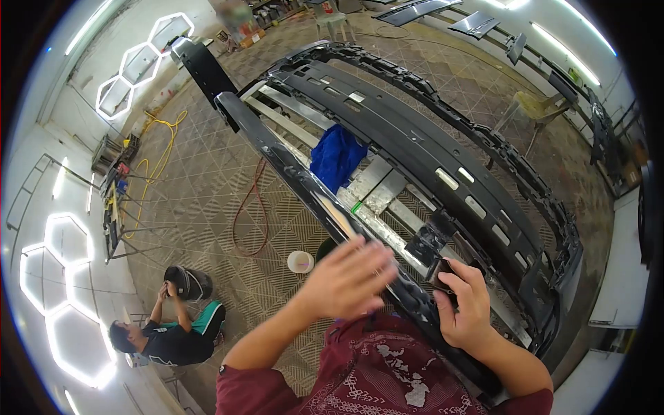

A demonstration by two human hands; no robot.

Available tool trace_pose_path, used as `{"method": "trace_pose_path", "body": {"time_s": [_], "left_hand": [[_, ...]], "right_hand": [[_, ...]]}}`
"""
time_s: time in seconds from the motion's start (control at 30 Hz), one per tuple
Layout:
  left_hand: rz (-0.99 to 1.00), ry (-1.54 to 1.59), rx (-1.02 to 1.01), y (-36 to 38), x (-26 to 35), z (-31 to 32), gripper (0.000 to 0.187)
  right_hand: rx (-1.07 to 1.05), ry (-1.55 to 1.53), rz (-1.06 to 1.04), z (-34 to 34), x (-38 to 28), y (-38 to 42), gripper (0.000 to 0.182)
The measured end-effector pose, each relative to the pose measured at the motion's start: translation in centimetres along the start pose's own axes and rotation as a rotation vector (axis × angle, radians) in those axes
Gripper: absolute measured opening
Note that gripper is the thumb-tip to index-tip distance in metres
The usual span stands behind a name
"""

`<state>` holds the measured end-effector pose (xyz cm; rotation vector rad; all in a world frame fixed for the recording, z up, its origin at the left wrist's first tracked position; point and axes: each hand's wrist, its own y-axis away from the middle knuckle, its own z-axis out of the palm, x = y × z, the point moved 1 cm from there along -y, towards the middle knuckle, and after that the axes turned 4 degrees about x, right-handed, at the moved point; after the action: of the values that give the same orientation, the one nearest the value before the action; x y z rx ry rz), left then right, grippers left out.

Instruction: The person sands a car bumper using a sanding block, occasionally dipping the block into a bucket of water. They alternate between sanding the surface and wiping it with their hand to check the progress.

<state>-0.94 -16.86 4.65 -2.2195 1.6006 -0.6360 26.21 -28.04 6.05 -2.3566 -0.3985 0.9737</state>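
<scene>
A long dark glossy panel (277, 153) lies diagonally on a metal stand, with a pale sanded patch near its middle. Over the panel, just below that patch, is my left hand (349, 277), blurred, its fingers stretched out with nothing seen in them. My right hand (465, 301) is on the right side of the panel, its fingers closed round a small dark block. Beside the block, black smudges mark the metal stand (373, 225). A blue cloth (337, 158) rests on the stand farther up.
A large black bumper frame (415, 142) spans the right. A white bucket (300, 261) stands on the floor left of the panel. At the lower left, another person (173, 335) sits by a black bucket (194, 283). Red and yellow hoses lie on the floor.
</scene>
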Motion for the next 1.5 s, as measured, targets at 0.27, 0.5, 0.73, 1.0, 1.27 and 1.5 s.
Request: {"method": "trace_pose_path", "body": {"time_s": [0.27, 0.5, 0.73, 1.0, 1.27, 1.5], "left_hand": [[-0.321, -0.275, 0.076, 1.6, -11.8, -4.7, 0.041], [-0.299, -0.112, 0.064, 0.2, -9.9, -2.9, 0.041], [-0.367, -0.054, -0.018, 0.4, -6.8, -2.3, 0.046], [-0.43, 0.024, -0.109, -0.3, -4.6, -2.3, 0.047], [-0.095, 0.304, -0.435, -3.3, 0.1, -2.3, 0.052], [-0.333, -0.225, -0.494, -4.8, -11.4, -5.3, 0.068]], "right_hand": [[-0.035, 0.15, 0.059, 0.2, -0.8, -0.2, 0.042], [-0.051, 0.194, 0.076, 0.2, -0.8, 0.0, 0.045], [-0.058, 0.103, 0.083, 0.6, 0.0, 0.8, 0.048], [-0.078, -0.082, 0.15, 1.2, 0.9, 0.9, 0.04], [-0.084, -0.167, 0.238, 1.7, 1.3, 1.1, 0.035], [-0.065, -0.186, 0.269, 2.0, 1.5, 1.3, 0.033]]}}
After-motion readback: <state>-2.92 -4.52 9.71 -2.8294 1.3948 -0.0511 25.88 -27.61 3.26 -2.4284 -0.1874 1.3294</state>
